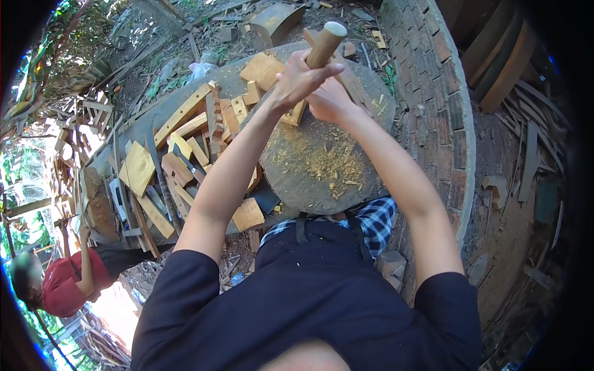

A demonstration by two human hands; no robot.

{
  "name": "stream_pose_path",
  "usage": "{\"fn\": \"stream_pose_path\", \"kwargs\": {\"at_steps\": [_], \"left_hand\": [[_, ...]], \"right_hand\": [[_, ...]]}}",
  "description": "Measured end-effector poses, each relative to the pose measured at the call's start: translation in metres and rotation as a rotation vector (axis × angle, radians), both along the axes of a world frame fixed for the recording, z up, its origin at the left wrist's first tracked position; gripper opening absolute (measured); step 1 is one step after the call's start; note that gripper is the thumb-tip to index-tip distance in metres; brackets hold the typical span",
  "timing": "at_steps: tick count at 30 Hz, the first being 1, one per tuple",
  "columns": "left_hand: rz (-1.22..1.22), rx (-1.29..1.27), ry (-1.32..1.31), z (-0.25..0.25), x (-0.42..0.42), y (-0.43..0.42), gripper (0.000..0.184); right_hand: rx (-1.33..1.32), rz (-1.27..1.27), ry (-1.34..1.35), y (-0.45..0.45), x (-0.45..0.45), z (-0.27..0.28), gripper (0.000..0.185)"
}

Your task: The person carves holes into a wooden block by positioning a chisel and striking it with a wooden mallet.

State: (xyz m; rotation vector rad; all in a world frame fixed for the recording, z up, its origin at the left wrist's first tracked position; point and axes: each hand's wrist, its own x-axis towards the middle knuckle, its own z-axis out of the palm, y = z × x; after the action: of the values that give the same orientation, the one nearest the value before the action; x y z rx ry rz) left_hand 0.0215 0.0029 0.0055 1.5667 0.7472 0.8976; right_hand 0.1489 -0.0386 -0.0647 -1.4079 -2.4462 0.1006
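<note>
My left grip (301, 80) is clenched round a wooden cylinder (326, 46), over the counter's (297, 191) far side; right grip (331, 100) curled just beside, can't tell on what; shavings (331, 164) nearer me

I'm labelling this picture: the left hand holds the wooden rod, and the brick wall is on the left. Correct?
Not quite: the head view shows the brick wall on the right. The left hand does hold the wooden rod.

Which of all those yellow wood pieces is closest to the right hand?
The yellow piece on the round worktop, right beside the right hand. The other yellow pieces lie farther left, away from that hand.
</note>
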Motion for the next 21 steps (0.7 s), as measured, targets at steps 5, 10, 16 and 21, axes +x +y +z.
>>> {"fn": "stream_pose_path", "kwargs": {"at_steps": [5, 10, 16, 21], "left_hand": [[0.036, -0.041, 0.0, 0.016, -0.03, -0.028, 0.031], [0.06, 0.362, 0.073, -0.011, -0.073, -0.05, 0.024], [0.542, -0.226, -0.656, -0.016, -0.102, -0.073, 0.028], [0.691, -0.096, -0.729, 0.005, -0.102, -0.06, 0.032]], "right_hand": [[-0.337, -0.082, -0.079, 0.025, -0.023, 0.008, 0.056], [-0.152, -0.065, -0.184, 0.03, -0.025, -0.018, 0.042], [-0.224, -0.143, -0.178, 0.024, -0.034, -0.016, 0.047], [-0.159, -0.166, -0.193, 0.023, -0.035, -0.019, 0.053]]}}
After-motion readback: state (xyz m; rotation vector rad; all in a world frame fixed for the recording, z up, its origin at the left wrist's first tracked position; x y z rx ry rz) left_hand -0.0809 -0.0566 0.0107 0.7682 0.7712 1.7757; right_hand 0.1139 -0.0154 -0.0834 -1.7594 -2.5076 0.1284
